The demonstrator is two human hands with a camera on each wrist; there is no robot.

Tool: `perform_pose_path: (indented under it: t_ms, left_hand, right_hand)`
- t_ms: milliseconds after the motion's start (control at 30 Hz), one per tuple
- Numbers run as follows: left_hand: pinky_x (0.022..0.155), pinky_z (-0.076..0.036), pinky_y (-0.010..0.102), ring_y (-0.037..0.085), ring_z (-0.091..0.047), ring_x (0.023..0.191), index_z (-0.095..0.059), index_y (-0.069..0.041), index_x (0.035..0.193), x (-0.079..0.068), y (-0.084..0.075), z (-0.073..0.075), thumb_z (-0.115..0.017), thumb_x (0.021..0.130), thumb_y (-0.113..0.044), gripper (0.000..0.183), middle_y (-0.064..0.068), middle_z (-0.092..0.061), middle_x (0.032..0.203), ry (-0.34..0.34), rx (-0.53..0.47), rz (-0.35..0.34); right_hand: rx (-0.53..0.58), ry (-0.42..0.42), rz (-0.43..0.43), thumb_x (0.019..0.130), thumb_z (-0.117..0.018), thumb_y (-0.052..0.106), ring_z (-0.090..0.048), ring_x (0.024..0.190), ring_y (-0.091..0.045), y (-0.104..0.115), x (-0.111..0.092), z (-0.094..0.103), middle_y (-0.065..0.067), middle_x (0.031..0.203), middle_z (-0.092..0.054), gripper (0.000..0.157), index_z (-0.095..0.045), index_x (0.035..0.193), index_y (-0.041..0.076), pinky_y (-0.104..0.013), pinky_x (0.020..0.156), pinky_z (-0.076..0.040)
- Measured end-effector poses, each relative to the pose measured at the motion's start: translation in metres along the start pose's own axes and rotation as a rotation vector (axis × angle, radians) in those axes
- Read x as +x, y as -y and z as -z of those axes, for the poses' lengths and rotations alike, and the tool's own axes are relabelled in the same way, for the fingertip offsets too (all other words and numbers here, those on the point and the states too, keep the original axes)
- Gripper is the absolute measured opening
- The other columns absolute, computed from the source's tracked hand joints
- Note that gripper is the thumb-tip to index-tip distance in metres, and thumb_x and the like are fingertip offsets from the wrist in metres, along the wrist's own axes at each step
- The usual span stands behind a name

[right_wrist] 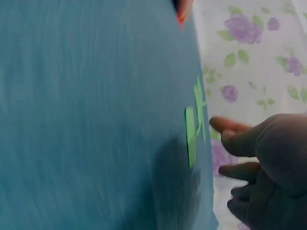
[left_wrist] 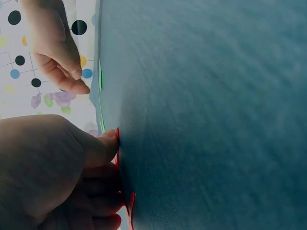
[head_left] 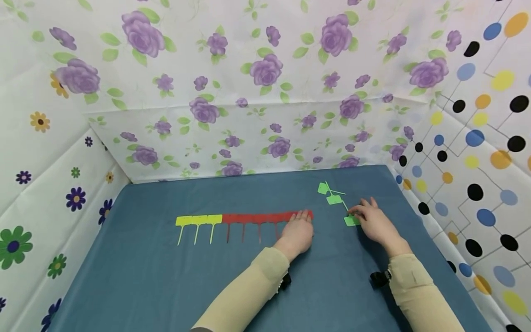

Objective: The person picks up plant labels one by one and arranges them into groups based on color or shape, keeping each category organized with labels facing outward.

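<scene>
Yellow tags (head_left: 199, 220) with thin stems lie in a row, stems toward me. Red tags (head_left: 253, 218) of the same shape continue that row to the right. My left hand (head_left: 297, 234) rests on the row's right end, fingers extended over the red tags and covering part of them. In the left wrist view, its thumb and fingers touch the red edges. My right hand (head_left: 376, 225) hovers beside the nearest green tag (head_left: 351, 221), fingers slightly bent. The right wrist view shows nothing between those fingers. More green tags (head_left: 334, 199) lie loosely behind it, stems at differing angles.
A blue cloth (head_left: 166, 281) covers the table. Behind it rises a flowered sheet (head_left: 249, 138), and a dotted sheet (head_left: 469, 161) borders the right side. Another flowered sheet (head_left: 50, 198) stands on the left. A black wrist camera (head_left: 379, 279) sits below the right hand.
</scene>
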State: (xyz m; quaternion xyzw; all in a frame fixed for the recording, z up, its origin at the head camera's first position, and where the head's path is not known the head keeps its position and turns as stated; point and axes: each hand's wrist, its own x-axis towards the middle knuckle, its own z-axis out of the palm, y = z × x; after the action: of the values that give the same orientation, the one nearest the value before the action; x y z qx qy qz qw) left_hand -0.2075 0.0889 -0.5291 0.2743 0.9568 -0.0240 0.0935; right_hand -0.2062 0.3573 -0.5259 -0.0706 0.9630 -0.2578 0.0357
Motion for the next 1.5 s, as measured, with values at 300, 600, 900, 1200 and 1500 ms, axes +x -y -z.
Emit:
perform_pose_path:
  t_ms: [300,600,900,1200,1500]
  left_hand:
    - [0.130,-0.026,0.037,0.025,-0.027,0.161,-0.044,-0.007,0.164,-0.004,0.000,-0.001,-0.051,0.115,-0.034,0.056,0.009,-0.032,0.174,0.021,-0.024,-0.007]
    - [0.131,-0.024,0.038,0.025,-0.025,0.162,-0.042,-0.008,0.165,-0.001,0.002,0.000,-0.050,0.115,-0.035,0.057,0.008,-0.029,0.175,0.023,-0.043,0.002]
    - [0.131,-0.023,0.037,0.023,-0.023,0.162,-0.041,-0.008,0.165,-0.001,0.001,-0.002,-0.051,0.115,-0.036,0.058,0.007,-0.027,0.176,0.031,-0.057,-0.001]
    - [0.131,-0.023,0.036,0.022,-0.023,0.163,-0.041,-0.009,0.166,-0.002,0.002,-0.004,-0.050,0.115,-0.036,0.058,0.006,-0.027,0.176,0.041,-0.071,0.014]
    - [0.132,-0.021,0.035,0.022,-0.020,0.163,-0.039,-0.010,0.166,-0.001,0.003,-0.003,-0.047,0.116,-0.036,0.057,0.005,-0.024,0.177,0.057,-0.069,0.009]
  right_hand:
    - [-0.250,0.065,0.263,0.105,-0.069,0.007,-0.021,0.156,-0.055,-0.017,0.007,0.024,-0.032,0.164,-0.039,0.041,-0.070,0.144,0.016,-0.074,0.112,-0.039]
    - [-0.597,0.114,0.669,0.077,-0.092,-0.005,-0.040,0.151,-0.048,-0.010,0.027,0.038,-0.023,0.163,-0.046,0.078,-0.070,0.146,0.024,-0.065,0.120,-0.039]
    - [-0.744,0.204,0.807,0.071,-0.095,-0.003,-0.045,0.149,-0.045,-0.009,0.046,0.031,-0.014,0.157,-0.057,0.072,-0.079,0.135,0.026,-0.062,0.119,-0.042]
    - [-0.828,0.212,0.913,0.071,-0.096,0.002,-0.047,0.148,-0.042,-0.005,0.054,0.028,-0.011,0.154,-0.061,0.063,-0.082,0.127,0.026,-0.055,0.120,-0.043]
    - [-0.950,0.211,1.031,0.070,-0.096,0.007,-0.050,0.147,-0.037,0.000,0.058,0.031,-0.007,0.153,-0.062,0.060,-0.083,0.126,0.024,-0.052,0.118,-0.046]
